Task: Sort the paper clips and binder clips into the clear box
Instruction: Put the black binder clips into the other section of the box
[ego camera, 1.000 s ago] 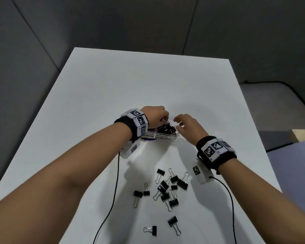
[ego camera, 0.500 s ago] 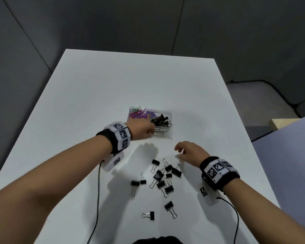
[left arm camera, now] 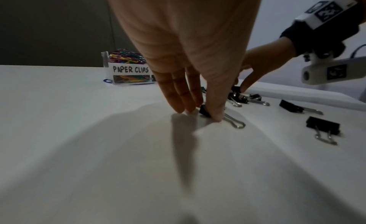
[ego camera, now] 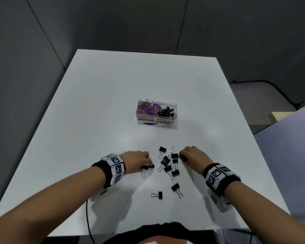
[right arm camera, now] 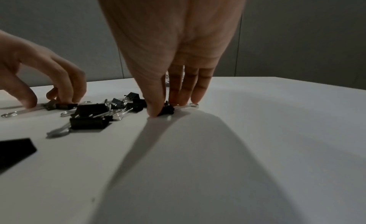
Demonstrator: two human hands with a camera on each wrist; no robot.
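Note:
The clear box [ego camera: 157, 118] stands mid-table, its left compartment labelled PAPER CLIPS [left arm camera: 129, 69] and full of coloured paper clips [ego camera: 146, 108]. Its right compartment holds black binder clips [ego camera: 165, 110]. Several loose binder clips [ego camera: 167, 164] lie on the white table between my hands. My left hand [ego camera: 147, 162] reaches down at the pile's left edge, where thumb and fingers pinch a binder clip [left arm camera: 205, 111] that lies on the table. At the pile's right edge my right hand [ego camera: 182, 155] pinches another binder clip [right arm camera: 167, 109], also resting on the table.
Two stray binder clips [ego camera: 158, 195] [ego camera: 176, 187] lie nearer the front edge. A black cable [ego camera: 87, 217] runs from my left wrist off the table's front. The white table [ego camera: 113, 94] has bare surface to the left and behind the box.
Both hands have come back from the box to the loose pile near the front. Each has lowered to the table and closed its fingers round a binder clip.

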